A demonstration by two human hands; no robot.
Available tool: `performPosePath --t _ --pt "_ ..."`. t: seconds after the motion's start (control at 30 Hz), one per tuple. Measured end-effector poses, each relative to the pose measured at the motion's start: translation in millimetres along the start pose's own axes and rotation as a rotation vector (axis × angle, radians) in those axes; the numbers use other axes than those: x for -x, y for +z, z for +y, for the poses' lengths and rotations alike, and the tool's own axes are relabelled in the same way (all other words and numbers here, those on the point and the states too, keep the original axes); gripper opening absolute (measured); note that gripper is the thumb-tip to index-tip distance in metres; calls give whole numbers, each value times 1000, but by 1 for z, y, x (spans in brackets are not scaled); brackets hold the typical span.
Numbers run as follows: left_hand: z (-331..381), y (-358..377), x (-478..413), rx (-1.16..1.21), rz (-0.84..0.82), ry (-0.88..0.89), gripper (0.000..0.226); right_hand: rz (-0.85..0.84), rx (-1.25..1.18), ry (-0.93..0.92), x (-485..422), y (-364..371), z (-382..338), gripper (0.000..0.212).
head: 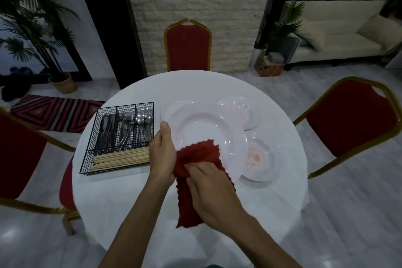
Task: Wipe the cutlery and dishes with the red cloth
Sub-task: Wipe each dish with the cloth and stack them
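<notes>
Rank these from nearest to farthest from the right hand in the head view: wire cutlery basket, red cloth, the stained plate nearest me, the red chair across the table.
1. red cloth, gripped by the right hand.
2. stained plate, just right of it.
3. wire cutlery basket, left, beyond the left hand gripping the large plate.
4. red chair, far side of the table.

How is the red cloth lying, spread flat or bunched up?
Bunched, not spread: the right hand gathers the red cloth into folds on the large plate, its tail trailing loose.
</notes>
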State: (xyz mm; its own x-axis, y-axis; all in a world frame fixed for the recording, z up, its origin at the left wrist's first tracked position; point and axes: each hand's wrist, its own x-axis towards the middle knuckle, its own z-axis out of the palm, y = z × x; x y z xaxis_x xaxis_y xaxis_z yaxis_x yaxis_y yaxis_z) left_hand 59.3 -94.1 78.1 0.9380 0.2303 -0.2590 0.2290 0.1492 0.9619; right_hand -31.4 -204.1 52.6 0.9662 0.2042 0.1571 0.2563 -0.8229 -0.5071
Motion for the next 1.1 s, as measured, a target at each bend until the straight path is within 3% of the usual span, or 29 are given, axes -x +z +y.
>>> performPosePath --t 0.2,0.43,0.63,0.77,0.83,0.97,1.1 --pt "0 2 7 -33 -136 -77 58 128 107 -22 -44 -12 29 55" --pt "22 -13 9 -57 -78 -36 56 243 342 159 -27 -4 48 53" --pt "20 -23 -2 -19 -21 -48 63 139 316 48 13 6 3 54" --pt "21 -10 6 14 -107 -60 58 50 156 -58 -11 1 -14 58" --pt "20 -4 11 34 -118 -92 48 97 182 -19 -33 -11 -7 61" --pt "29 -2 16 39 -120 -68 63 157 300 147 -57 -31 16 68" --pt "37 -10 7 65 -82 -31 60 225 380 247 -46 -30 25 66"
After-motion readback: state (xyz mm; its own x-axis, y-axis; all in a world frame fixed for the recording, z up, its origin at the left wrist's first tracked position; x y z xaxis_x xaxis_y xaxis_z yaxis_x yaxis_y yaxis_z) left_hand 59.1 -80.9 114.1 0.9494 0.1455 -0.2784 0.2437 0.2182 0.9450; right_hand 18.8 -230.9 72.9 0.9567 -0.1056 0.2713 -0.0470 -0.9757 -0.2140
